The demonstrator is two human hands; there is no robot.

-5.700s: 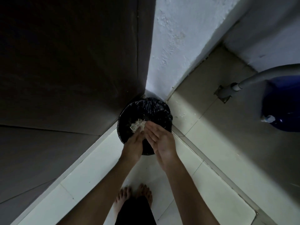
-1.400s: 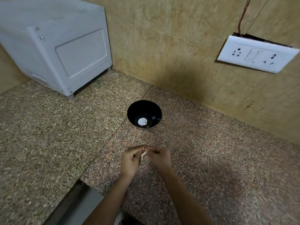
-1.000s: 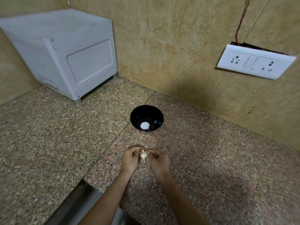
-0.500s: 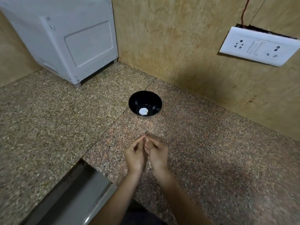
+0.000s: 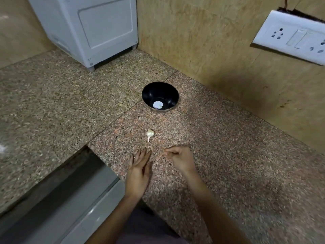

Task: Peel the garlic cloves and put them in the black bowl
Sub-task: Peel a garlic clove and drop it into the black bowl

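Garlic [image 5: 150, 134], a small pale piece with a thin stem pointing toward the person, lies alone on the speckled granite counter [image 5: 228, 155], between the black bowl [image 5: 159, 88] and the two hands and touching none of them. The bowl stands upright farther back, near the tan wall [image 5: 211, 50], and a white peeled clove [image 5: 158, 104] rests at its bottom. The left hand [image 5: 139, 171] hovers just short of the garlic with its fingers straight and close together, holding nothing, the palm turned toward the other hand. The right hand [image 5: 181, 160] sits beside it, a little apart, with its fingers curled in and the thumb set against the forefinger; whether a scrap of skin is pinched there is too blurred to tell. A white appliance [image 5: 98, 29] stands on the counter at the back left, and a white socket plate [image 5: 292, 36] is fixed to the wall at the right. A grey cabinet front [image 5: 61, 208] shows below the counter's edge at the lower left.
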